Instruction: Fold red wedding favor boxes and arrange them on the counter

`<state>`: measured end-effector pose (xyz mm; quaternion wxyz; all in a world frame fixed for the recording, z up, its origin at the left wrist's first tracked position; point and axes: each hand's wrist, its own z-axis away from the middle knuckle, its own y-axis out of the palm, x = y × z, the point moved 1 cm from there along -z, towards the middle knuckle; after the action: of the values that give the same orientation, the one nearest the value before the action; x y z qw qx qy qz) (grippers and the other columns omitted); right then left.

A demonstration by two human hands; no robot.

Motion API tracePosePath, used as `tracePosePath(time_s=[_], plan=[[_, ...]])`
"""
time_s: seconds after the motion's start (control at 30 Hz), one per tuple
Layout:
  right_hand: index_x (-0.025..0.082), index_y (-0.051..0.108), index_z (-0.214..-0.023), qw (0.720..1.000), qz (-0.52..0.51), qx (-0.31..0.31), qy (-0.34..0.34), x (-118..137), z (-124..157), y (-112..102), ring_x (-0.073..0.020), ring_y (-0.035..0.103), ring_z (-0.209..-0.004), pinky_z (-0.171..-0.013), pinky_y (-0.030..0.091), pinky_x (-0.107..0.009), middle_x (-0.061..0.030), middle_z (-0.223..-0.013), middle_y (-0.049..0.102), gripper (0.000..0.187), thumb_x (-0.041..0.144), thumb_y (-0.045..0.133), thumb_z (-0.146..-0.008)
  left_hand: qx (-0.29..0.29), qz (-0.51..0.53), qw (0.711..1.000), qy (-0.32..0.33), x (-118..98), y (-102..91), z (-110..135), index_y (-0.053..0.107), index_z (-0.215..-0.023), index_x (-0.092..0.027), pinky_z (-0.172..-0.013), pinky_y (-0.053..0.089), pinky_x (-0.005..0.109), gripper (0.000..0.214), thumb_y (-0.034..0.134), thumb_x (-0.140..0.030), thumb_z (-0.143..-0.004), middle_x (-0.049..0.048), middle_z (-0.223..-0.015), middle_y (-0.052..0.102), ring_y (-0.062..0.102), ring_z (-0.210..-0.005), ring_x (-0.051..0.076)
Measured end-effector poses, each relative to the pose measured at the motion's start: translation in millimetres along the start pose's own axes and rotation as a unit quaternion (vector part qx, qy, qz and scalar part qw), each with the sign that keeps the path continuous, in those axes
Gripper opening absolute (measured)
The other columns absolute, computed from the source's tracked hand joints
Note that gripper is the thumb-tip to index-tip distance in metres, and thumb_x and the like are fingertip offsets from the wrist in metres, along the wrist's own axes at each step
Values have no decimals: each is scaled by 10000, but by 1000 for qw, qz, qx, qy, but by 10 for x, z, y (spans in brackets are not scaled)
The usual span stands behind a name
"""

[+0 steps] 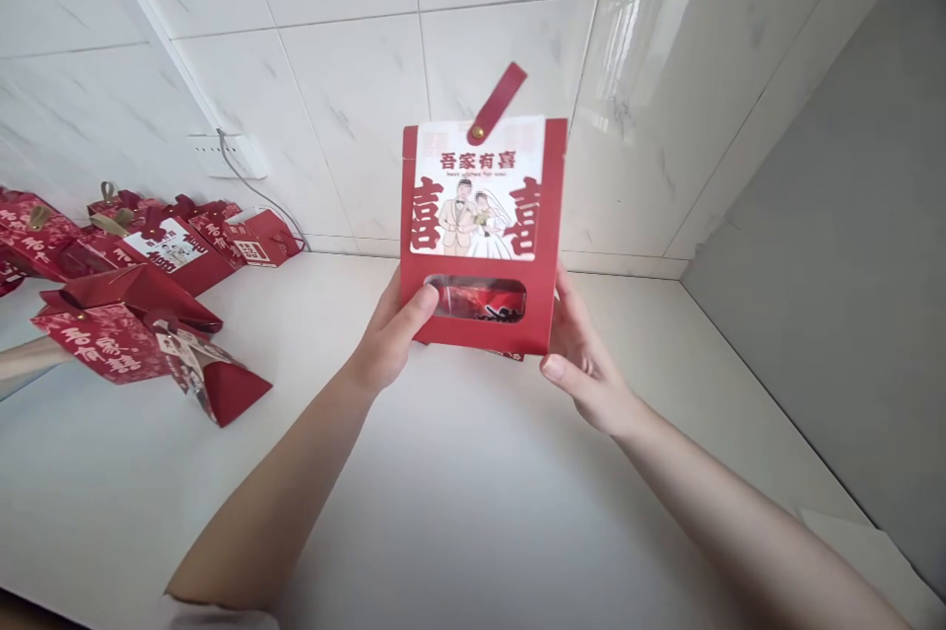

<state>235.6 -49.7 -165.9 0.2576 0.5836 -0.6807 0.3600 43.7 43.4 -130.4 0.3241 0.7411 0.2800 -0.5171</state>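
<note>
I hold a red gift box (480, 236) upright in front of me with both hands. Its front carries a white panel with a drawn bridal couple, red characters and a clear window showing red contents. A red strap with a brass stud sticks up from its top. My left hand (391, 334) grips the box's lower left side, thumb on the front by the window. My right hand (583, 359) cups the lower right edge, its fingers behind the box.
A heap of similar red gift boxes (140, 295) lies at the left on the white counter (458, 492). Behind them a wall socket (236, 155) with a cable sits on the tiled wall. A grey wall (849, 265) closes the right side.
</note>
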Motion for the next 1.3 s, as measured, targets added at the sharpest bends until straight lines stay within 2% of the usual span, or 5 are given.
tracePosePath(time_s=[0.13,0.33,0.63,0.97,1.3], plan=[[370,181,-1523,997,-66,-11,38,-14,8,18,-270,561,-1251,-938,566,-459,-82,-1504,424,761,568,567,-897,-9,-71,992,100,-13,23,40,492,-1380,-278,-1017,485,442,660,708,-473,-788,88,-1303,610,500,-1297,344],[340,409,-1413,994,-100,-13,47,63,21,39,-268,603,-1189,-912,573,-427,-74,-1422,519,633,522,648,-856,-33,-69,993,85,-15,31,103,498,-1379,-288,-1016,482,429,601,534,-598,-865,80,-1287,618,508,-1284,330],[249,607,-1253,970,-92,-120,193,69,-54,-143,-228,696,-829,-663,578,-335,-32,-940,715,470,564,494,-924,191,-239,921,-242,-234,27,121,547,-1341,-314,-816,571,362,522,615,-503,-859,87,-1268,641,705,-939,250],[286,612,-1227,981,10,-171,91,267,-40,-267,-339,609,-1168,-880,569,-490,-75,-1299,631,508,603,626,-830,320,-409,828,-214,-419,-102,207,708,-1123,-285,-796,543,292,321,627,-445,-857,50,-1115,723,691,-994,254],[283,592,-1235,989,-8,-120,91,295,11,-177,-337,643,-1114,-763,597,-450,-69,-1258,654,536,666,482,-877,231,-410,877,-91,-447,-83,293,748,-1009,-338,-978,499,405,366,805,-435,-660,5,-1061,727,599,-1176,339]])
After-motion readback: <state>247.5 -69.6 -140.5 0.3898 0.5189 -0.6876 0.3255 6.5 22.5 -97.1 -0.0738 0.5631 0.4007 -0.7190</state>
